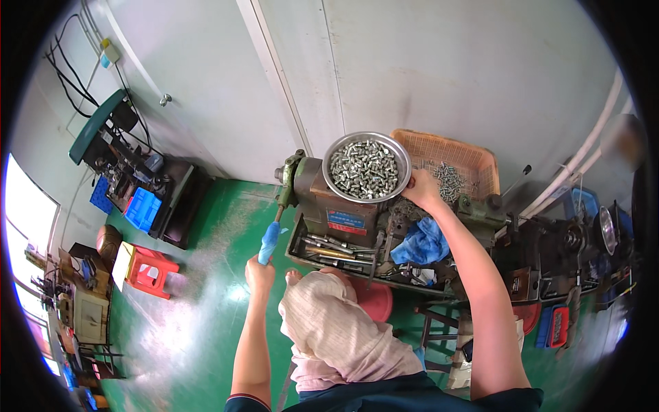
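Note:
My left hand [259, 276] is wrapped round the lower end of a machine lever [270, 242], whose grip is bound in blue wrapping. The lever slants up to the green fitting at the left end of a bench machine [343, 215]. On top of the machine rests a round metal bowl [364, 167] filled with small silvery metal parts. My right hand [421, 189] is closed just beside the bowl's right rim, its fingertips partly hidden, and I cannot make out what they hold. Behind it stands an orange plastic basket [480, 152] with more of the metal parts [447, 180].
A blue rag [420, 242] lies on the machine by several hand tools [336, 251] in its tray. Below is a red round stool [374, 299]. On the left are a red plastic stool [152, 270] and a workbench with a blue bin [143, 209]. Another machine [566, 240] stands right.

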### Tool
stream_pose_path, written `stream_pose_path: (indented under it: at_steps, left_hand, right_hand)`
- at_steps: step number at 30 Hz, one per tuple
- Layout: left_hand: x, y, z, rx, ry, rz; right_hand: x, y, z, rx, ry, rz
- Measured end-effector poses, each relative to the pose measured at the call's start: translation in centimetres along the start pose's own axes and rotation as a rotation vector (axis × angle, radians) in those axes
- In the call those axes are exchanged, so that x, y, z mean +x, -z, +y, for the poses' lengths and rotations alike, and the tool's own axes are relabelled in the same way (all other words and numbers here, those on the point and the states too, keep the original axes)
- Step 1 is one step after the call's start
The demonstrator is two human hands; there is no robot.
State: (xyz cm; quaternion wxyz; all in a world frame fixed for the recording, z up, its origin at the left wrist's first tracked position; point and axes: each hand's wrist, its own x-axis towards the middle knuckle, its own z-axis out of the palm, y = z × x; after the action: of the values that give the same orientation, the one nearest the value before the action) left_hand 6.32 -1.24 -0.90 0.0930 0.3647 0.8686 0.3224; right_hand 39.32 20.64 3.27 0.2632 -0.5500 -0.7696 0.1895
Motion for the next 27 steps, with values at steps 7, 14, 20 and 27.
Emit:
stream_pose_path:
  at_steps: [7,14,20,27]
  left_hand:
    - [-0.1,-0.2,-0.2,-0.034,-0.023,-0.005]
    - [0.0,0.0,-0.1,-0.025,-0.008,-0.003]
    - [-0.3,0.2,0.3,-0.027,-0.008,-0.015]
    - [3.0,1.4,-1.9,0.163,-0.044,0.046]
  right_hand:
    - [-0.9,-0.9,0.1,0.01,-0.037,-0.068]
    - [-0.7,-1.1,0.4,0.127,-0.036,-0.102]
    - [-1.0,-0.5,-0.2,0.092,-0.032,-0.138]
    - [-0.7,-1.0,0.4,0.166,-0.028,-0.149]
